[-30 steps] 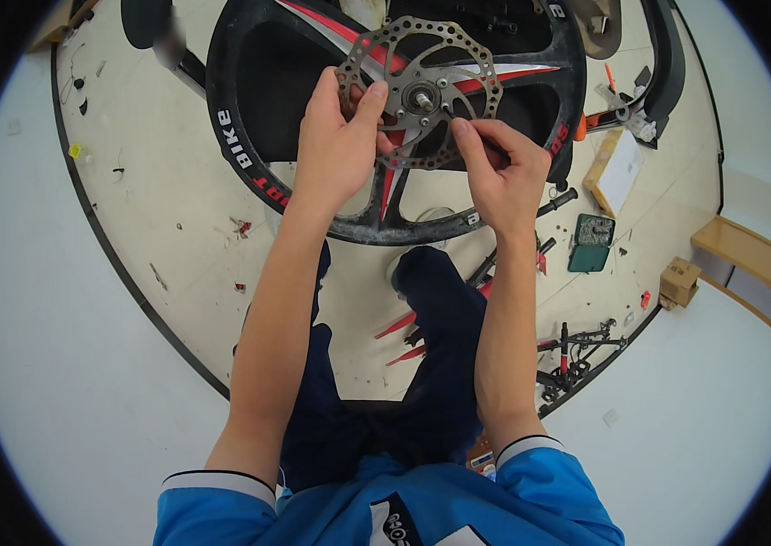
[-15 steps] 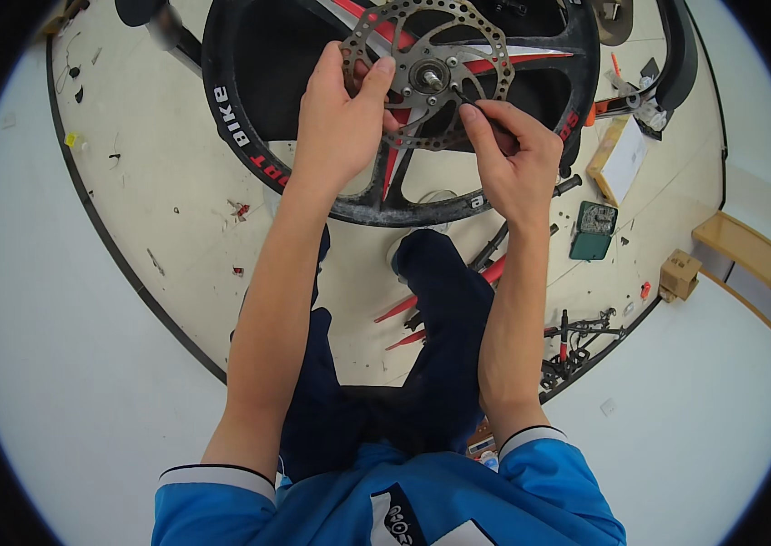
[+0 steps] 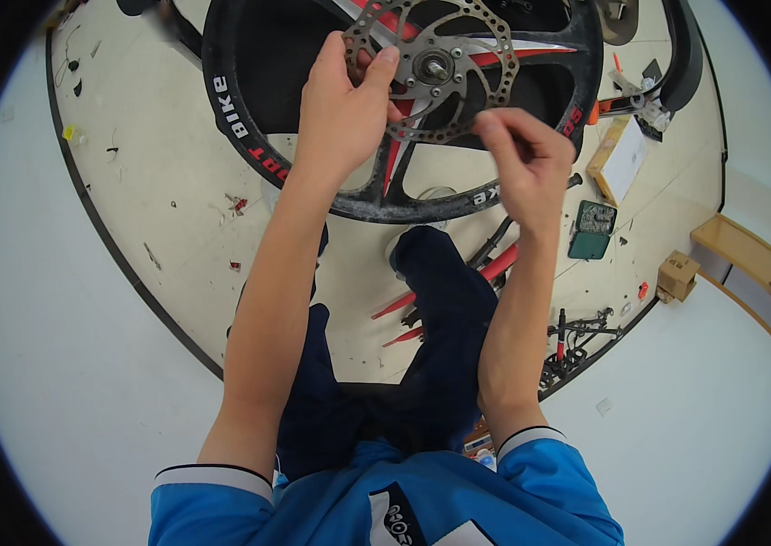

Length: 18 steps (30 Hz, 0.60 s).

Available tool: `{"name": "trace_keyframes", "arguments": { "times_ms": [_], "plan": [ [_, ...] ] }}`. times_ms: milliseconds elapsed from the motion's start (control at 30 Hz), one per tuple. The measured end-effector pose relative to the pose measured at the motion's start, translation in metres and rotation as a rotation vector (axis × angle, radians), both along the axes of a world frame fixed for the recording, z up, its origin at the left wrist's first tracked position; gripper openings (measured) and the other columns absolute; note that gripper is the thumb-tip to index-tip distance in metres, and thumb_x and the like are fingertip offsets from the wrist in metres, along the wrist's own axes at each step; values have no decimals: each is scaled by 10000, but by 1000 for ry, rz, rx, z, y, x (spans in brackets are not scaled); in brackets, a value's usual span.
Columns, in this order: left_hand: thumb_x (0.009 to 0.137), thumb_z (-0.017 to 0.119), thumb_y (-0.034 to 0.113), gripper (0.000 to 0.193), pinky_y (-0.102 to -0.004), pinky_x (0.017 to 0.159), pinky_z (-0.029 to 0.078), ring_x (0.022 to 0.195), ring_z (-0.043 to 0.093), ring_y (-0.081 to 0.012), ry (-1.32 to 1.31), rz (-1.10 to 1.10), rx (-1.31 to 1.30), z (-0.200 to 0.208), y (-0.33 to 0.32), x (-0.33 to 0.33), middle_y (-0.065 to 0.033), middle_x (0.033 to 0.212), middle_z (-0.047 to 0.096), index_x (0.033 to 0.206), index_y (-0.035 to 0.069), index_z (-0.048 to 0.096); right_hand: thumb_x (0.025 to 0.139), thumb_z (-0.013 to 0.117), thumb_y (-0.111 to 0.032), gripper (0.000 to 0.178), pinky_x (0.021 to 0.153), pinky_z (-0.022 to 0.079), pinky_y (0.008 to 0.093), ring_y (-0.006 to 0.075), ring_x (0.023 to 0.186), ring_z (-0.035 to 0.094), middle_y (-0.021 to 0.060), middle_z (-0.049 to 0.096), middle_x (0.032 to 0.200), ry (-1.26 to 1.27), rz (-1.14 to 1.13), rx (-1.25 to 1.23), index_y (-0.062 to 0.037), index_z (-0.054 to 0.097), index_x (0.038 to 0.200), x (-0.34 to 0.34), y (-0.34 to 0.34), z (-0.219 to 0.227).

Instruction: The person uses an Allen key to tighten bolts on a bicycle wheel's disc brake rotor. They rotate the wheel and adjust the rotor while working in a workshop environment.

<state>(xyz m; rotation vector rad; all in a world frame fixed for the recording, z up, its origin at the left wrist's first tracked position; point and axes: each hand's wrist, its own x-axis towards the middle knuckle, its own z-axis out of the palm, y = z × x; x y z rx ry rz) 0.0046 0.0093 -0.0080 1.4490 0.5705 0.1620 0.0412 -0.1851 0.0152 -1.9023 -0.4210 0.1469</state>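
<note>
A drilled steel brake disc point(image 3: 506, 65) lies over the hub point(image 3: 434, 67) of a black bicycle wheel point(image 3: 376, 212) with red and white spoke accents. Small bolts ring the hub, and the axle end sticks up in its middle. My left hand point(image 3: 346, 109) grips the disc's left edge, thumb on top and fingers bent around behind. Just off the disc's lower right edge is my right hand point(image 3: 533, 156), thumb and forefinger pinched together and slightly blurred. Whatever they hold is too small or hidden to name.
Behind the wheel at upper right are a black curved part point(image 3: 676, 64) and a white-topped box point(image 3: 622, 159). An opened green case point(image 3: 593, 230) of small parts lies on the floor. Red and black frame parts point(image 3: 494, 264) lie by my legs; a cardboard box point(image 3: 677, 275) stands right.
My right hand has drawn back from the bolt beside the hub, moving right and slightly toward me. The left hand keeps its grip on the disc.
</note>
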Motion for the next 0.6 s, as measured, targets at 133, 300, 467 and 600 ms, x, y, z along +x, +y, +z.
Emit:
{"name": "trace_keyframes", "arguments": {
  "times_ms": [133, 300, 467, 600],
  "plan": [
    [1010, 640, 240, 245, -276, 568, 507, 603, 615, -133, 5, 5, -10, 2, 0, -1, -52, 814, 606, 953, 41, 507, 902, 748, -105, 137, 580, 476, 206, 77, 613, 609, 58, 677, 698, -37, -16, -70, 32, 743, 902, -5, 12, 0],
    [1015, 646, 244, 238, -264, 577, 503, 619, 594, -126, 8, 12, -16, 3, -2, 0, -46, 832, 591, 959, 51, 518, 891, 752, -121, 138, 569, 485, 226, 101, 594, 628, 73, 678, 684, -50, -34, -134, 18, 748, 888, -5, 14, -2],
    [1017, 644, 246, 239, -265, 573, 503, 625, 594, -124, -2, -1, -28, 1, -1, -1, -44, 833, 591, 957, 53, 516, 887, 759, -152, 163, 568, 490, 238, 124, 590, 640, 82, 697, 705, -98, -30, -159, 11, 750, 877, -3, 18, -5],
    [1005, 625, 228, 250, -300, 551, 533, 560, 651, -146, -27, 10, -11, -1, 0, 1, -56, 764, 614, 962, 17, 498, 879, 766, -170, 173, 569, 497, 249, 152, 595, 660, 91, 708, 721, -157, -32, -223, 2, 752, 873, -3, 19, -5]
  ]
}}
